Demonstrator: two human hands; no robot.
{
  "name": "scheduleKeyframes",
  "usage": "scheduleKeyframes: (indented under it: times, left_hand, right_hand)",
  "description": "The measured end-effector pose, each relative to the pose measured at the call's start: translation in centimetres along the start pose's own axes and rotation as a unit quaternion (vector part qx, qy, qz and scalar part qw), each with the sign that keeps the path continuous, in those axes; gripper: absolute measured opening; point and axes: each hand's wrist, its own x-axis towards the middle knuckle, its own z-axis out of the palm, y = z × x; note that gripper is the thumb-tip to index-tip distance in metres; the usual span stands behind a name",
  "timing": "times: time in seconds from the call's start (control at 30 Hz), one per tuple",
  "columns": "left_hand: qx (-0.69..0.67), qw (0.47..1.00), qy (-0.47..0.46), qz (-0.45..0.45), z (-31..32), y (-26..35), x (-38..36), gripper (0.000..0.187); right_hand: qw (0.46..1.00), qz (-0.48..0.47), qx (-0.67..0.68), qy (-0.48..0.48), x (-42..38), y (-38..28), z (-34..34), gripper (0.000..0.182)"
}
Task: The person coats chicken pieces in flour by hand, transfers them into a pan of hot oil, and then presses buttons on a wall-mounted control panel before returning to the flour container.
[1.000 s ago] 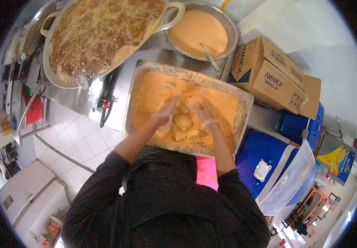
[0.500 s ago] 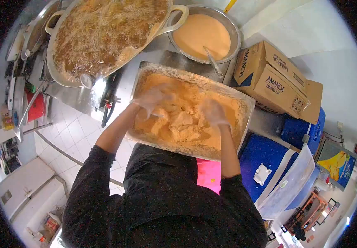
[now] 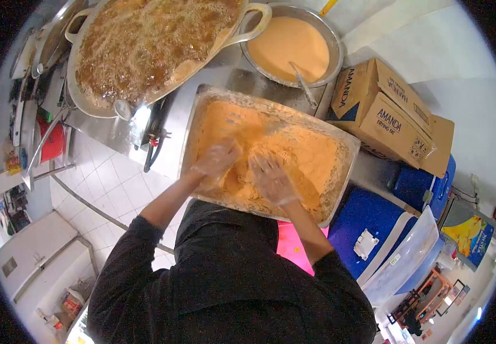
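Observation:
A rectangular metal tray (image 3: 348, 166) holds orange breading flour (image 3: 311, 137) with lumpy coated pieces in it. Both my hands wear thin clear gloves and are down in the tray. My right hand (image 3: 272, 179) lies palm down over a flour-covered mound, its fingers stretched out and slightly apart. Just to its left, my left hand (image 3: 219, 160) rests on the flour with fingers extended toward the mound. What lies beneath the palms is hidden by the hands and the flour.
Beyond the tray, a large pan of bubbling oil (image 3: 156, 46) stands at upper left. A metal bowl of orange batter (image 3: 288, 49) with a ladle (image 3: 304, 86) is behind the tray. To the right are a cardboard box (image 3: 388, 114) and a blue cooler (image 3: 368, 223).
My right hand has moved left and down onto the mound, and my left hand has shifted slightly lower. The hands are closer together, and the lumpy pieces between them are now largely covered.

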Motion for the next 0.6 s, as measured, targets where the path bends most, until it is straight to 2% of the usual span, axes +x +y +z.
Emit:
scheduleKeyframes:
  times: [0.07,0.1,0.13,0.17,0.23,0.3,0.33,0.4,0.47,0.53,0.57,0.6]
  left_hand:
    - [0.004,0.994,0.039,-0.099,1.1,-3.0,-0.4,0.079]
    - [-0.107,0.986,-0.005,-0.127,0.8,-3.9,-0.5,0.081]
    - [-0.218,0.962,-0.049,-0.154,0.5,-4.7,-0.6,0.083]
    - [-0.282,0.944,-0.063,-0.161,1.0,-4.9,-0.6,0.084]
    - [-0.364,0.916,-0.057,-0.162,2.6,-4.8,-0.8,0.087]
    - [-0.432,0.890,-0.056,-0.138,3.5,-2.4,-0.5,0.090]
    - [-0.481,0.865,-0.073,-0.122,3.4,0.2,-0.3,0.092]
    - [-0.450,0.886,-0.109,-0.020,4.2,1.0,0.0,0.091]
    - [-0.264,0.948,-0.122,0.128,4.9,-0.1,1.6,0.087]
    - [-0.068,0.970,-0.102,0.210,3.8,0.4,1.7,0.080]
    - [-0.047,0.971,-0.100,0.214,3.6,0.5,2.0,0.078]
    - [-0.026,0.970,-0.098,0.219,3.4,0.6,2.2,0.076]
  right_hand:
    - [0.996,0.001,0.088,-0.022,-3.0,1.9,-0.6,0.039]
    - [0.972,0.117,0.204,-0.026,-3.4,2.8,-1.8,0.043]
    - [0.921,0.229,0.314,-0.030,-3.8,3.9,-3.0,0.048]
    - [0.845,0.335,0.414,-0.033,-3.8,4.5,-3.9,0.052]
    - [0.757,0.509,0.399,-0.091,-2.2,5.7,-3.2,0.053]
    - [0.700,0.561,0.432,-0.094,-1.5,5.5,-1.4,0.060]
    - [0.696,0.533,0.475,-0.072,-1.5,4.9,0.0,0.065]
    - [0.652,0.520,0.547,-0.072,-2.0,4.5,4.2,0.077]
    - [0.578,0.537,0.605,-0.107,-0.9,5.7,8.6,0.087]
    - [0.622,0.549,0.549,-0.103,1.7,3.5,3.4,0.091]
    - [0.642,0.554,0.521,-0.101,2.4,2.6,1.3,0.092]
    - [0.707,0.489,0.503,-0.088,2.3,2.9,1.5,0.091]
